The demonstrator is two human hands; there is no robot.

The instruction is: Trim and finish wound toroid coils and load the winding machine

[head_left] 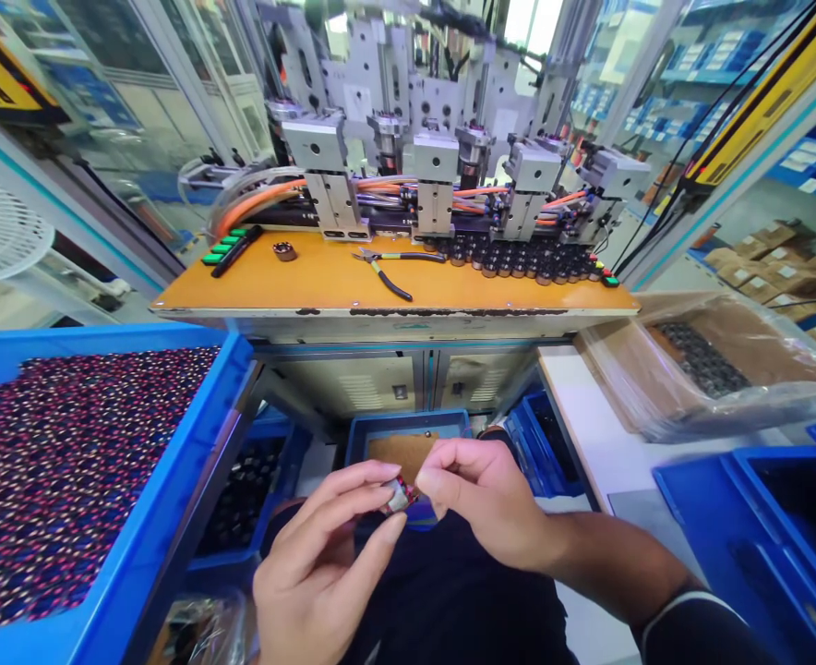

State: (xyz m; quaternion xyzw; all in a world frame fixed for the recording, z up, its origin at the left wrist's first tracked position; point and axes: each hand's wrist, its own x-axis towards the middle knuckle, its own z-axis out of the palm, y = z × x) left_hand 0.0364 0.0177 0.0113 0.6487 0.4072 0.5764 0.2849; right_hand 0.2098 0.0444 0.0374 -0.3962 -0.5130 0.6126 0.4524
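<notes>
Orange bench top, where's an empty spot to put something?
Bare orange bench top lies between the metal ring and the pliers, and along the front edge. The back right is crowded with dark coils. The left hand and right hand pinch a small part.

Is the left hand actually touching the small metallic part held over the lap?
Touching. The head view shows the left hand pinching the small part between thumb and forefinger, with no gap visible.
</notes>
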